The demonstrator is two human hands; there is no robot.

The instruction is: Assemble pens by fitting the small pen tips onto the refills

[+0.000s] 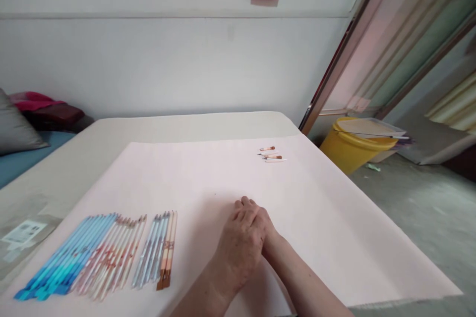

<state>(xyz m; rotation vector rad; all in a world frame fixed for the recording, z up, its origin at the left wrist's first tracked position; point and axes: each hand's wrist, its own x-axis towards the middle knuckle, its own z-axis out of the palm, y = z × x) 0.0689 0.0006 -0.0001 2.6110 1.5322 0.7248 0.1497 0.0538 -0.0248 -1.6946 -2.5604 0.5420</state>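
1. Well, we judge this a pause: our left hand lies over our right hand, the two together on the pink sheet, with no pen seen in them; how the covered fingers curl, we cannot tell.
2. To our left, blue pens, red-marked pens, grey-blue pens and brown-ended pens lie side by side.
3. Beyond our hands, near the sheet's far edge, sit loose pen parts. As we judge it, handling either set would first call for parting our hands.
4. Around us: a labelled packet on the bench left of the pens, and a yellow bin past the right edge, neither seeming in the way.
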